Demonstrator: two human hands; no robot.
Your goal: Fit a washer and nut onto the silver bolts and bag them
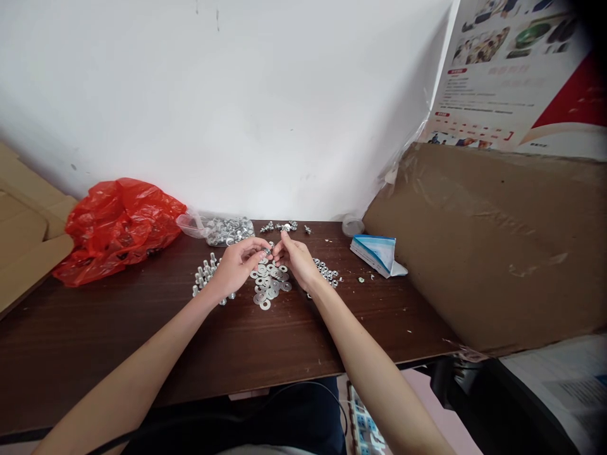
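My left hand (237, 262) pinches a small metal bolt (267, 251) between thumb and fingertips. My right hand (296, 258) closes its fingers on the other end of the same bolt; whether a nut or washer is on it is too small to tell. Below the hands lies a loose pile of flat washers (265, 287). Several bolts (203, 273) stand on their heads beside my left hand, partly hidden by it. A group of nuts (327, 272) is spread to the right of my right wrist. Behind the hands lie several bolts with parts fitted on them (287, 227).
A clear container (230, 231) full of metal parts stands by the wall, with a red plastic bag (123, 221) to its left. At right are a round clear tub (353, 225), a blue-and-white packet (377, 253) and a large cardboard box (493, 253). Another carton (28, 221) borders the dark wooden table (213, 354).
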